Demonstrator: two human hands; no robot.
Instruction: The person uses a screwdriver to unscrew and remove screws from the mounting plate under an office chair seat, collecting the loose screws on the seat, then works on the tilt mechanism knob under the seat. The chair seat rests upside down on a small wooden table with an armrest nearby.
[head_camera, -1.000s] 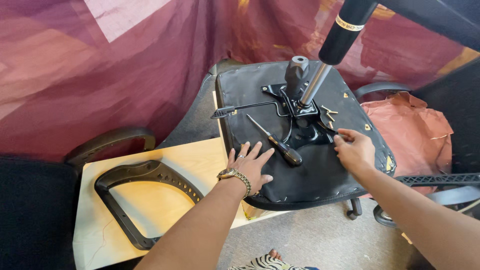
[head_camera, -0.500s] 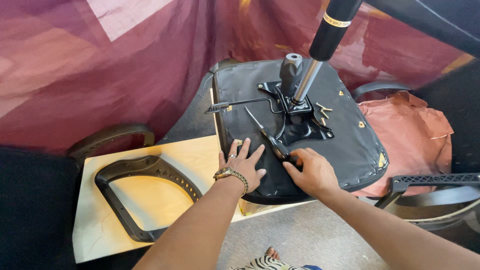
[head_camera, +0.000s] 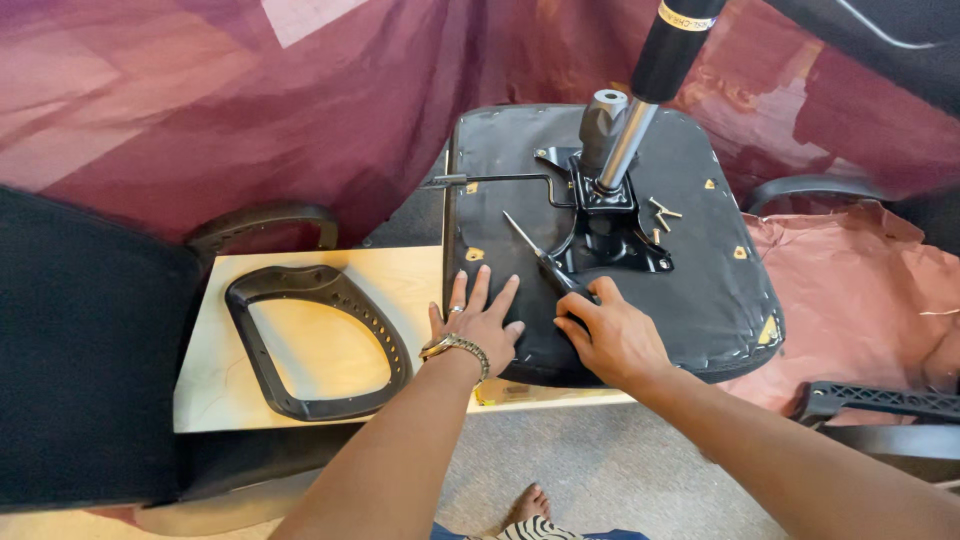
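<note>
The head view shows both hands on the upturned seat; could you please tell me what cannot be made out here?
- Screwdriver handle: covered by the right hand, so the grip is unclear.
- Gas cylinder: its top is cut off by the upper edge.
- Screws on the seat: too small to count surely.
- Seat edge under the left hand: hidden by the palm.

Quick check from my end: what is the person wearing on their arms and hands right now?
Both forearms are bare, with no sleeves in view and no gloves. The left hand has a gold-coloured metal bracelet around the wrist and a ring on one of its fingers. The right hand wears nothing that shows: no watch, band or ring.
</note>
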